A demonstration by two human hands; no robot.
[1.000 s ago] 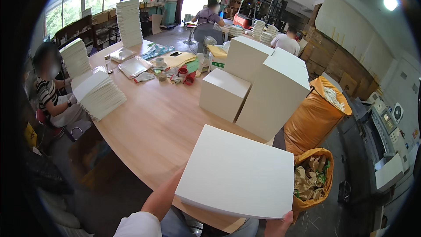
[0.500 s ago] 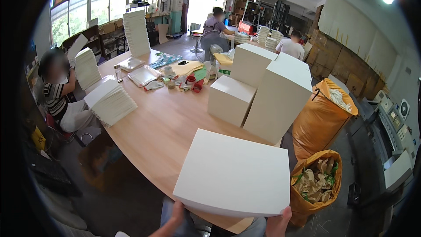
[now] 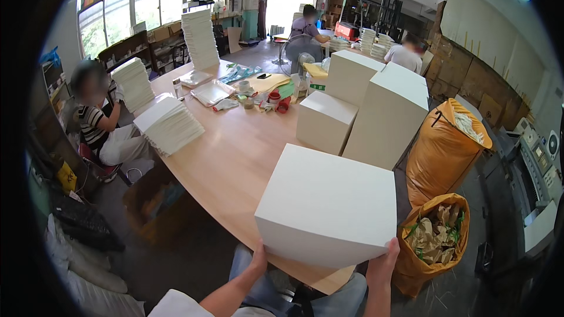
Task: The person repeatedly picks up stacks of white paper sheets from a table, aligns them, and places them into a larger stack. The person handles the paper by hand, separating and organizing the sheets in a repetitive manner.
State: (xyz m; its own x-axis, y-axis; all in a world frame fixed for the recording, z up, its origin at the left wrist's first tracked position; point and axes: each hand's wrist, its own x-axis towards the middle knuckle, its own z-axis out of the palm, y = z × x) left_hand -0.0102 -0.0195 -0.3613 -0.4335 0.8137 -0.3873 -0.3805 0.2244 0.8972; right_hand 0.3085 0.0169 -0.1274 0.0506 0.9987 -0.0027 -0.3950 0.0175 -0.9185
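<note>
A thick, squared stack of white paper (image 3: 329, 196) sits at the near end of the wooden table (image 3: 235, 170). My left hand (image 3: 257, 258) grips its near left corner, the fingers partly hidden by the stack. At its near right corner my right hand (image 3: 385, 258) holds the side, thumb up along the edge. Just beyond stand further squared white stacks: a low one (image 3: 326, 123), a tall one (image 3: 385, 117) on the right and another (image 3: 352, 76) behind.
Plastic packets (image 3: 212, 93), red tape rolls (image 3: 283, 104) and fanned white stacks (image 3: 170, 124) lie farther along the table. A seated person (image 3: 100, 117) works at the left; two others are at the back. Orange sacks (image 3: 446, 147) stand right of the table, beside a machine (image 3: 531, 164).
The stack's near face now shows taller, and both hands have come up along its sides. My view has shifted, so the whole room sits a little farther right and lower.
</note>
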